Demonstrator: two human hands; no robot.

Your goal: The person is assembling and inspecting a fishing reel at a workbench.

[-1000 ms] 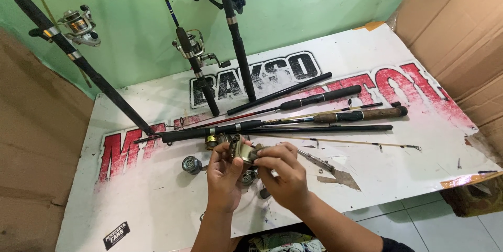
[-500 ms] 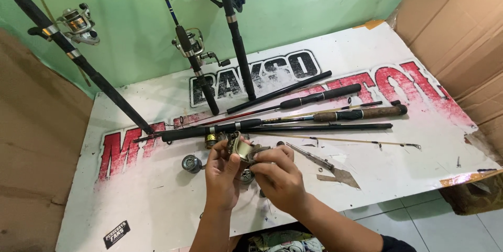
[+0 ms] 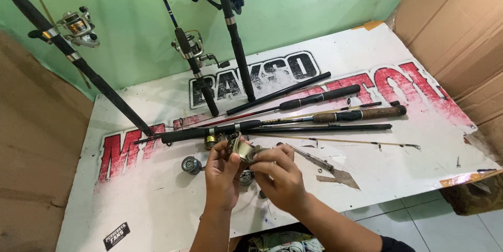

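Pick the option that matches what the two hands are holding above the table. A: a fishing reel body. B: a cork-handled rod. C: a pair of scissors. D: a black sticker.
A: the left hand and right hand together grip a small metallic fishing reel body between them.

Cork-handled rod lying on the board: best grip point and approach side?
Grip the cork-handled rod around the thick cork section at its right end, coming straight down from above. It lies flat, with other rods close alongside, so a side approach looks crowded. Both hands are busy with a small reel part.
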